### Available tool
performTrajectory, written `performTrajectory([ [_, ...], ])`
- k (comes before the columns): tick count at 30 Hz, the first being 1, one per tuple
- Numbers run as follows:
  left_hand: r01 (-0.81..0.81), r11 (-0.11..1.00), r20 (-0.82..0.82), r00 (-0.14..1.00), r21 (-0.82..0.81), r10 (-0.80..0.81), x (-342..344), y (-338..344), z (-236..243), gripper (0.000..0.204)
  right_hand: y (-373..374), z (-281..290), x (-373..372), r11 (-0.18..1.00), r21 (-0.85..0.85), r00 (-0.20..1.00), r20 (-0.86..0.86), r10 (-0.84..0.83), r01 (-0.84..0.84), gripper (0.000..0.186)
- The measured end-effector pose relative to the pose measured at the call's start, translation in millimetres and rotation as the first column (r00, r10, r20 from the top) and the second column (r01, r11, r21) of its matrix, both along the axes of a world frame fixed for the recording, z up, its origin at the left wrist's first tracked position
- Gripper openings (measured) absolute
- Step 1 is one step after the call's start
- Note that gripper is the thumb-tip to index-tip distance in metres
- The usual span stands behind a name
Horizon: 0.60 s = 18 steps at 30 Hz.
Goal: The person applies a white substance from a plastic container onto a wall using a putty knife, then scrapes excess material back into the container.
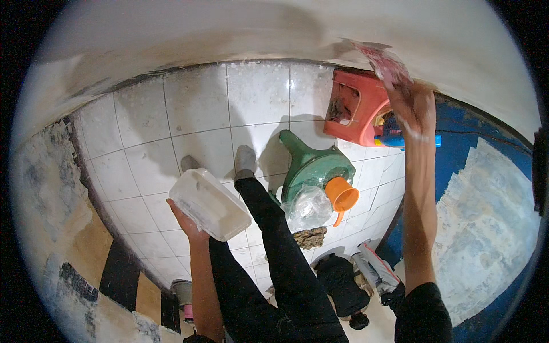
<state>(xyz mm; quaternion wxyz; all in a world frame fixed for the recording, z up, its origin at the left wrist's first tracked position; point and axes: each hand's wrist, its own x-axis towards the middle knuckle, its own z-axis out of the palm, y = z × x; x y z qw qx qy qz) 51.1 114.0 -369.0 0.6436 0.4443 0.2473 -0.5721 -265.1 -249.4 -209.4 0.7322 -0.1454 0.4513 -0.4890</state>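
My left hand point(186, 219) grips a white rectangular plastic tub point(220, 206) from its left side, with its fingers partly hidden beneath. The tub is tilted, and whitish paste clings to its inside. At the upper right, my right hand point(416, 108) is stretched out and closed around a flat reddish putty knife point(384, 60) smeared with white. The putty knife's far edge lies against the pale wall point(274, 34), where a damp-looking patch shows. White residue marks my right wrist.
A red plastic stool point(369, 108) stands below my right hand, against the wall. Nearer is a green stool point(317, 171) bearing a clear plastic bag point(309, 207) and an orange dipper point(342, 194). A crumpled brown cloth point(310, 237), a black bundle point(341, 286) and a pale bag point(377, 268) lie on the tiled floor.
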Motion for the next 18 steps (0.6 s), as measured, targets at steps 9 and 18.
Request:
performTrajectory([
  [9, 0.046, 0.998, 0.043, 0.998, 0.031, -0.047, 11, 12, 27, 0.069, 40, -38, -23, 0.944, 0.000, 0.859, -0.415, 0.300, -0.329, 0.030],
  [18, 0.003, 0.999, 0.042, 0.999, 0.035, -0.004, 56, 36, 31, 0.068, 30, 86, 65, 0.991, -0.101, 0.949, -0.296, -0.111, 0.084, 0.026],
])
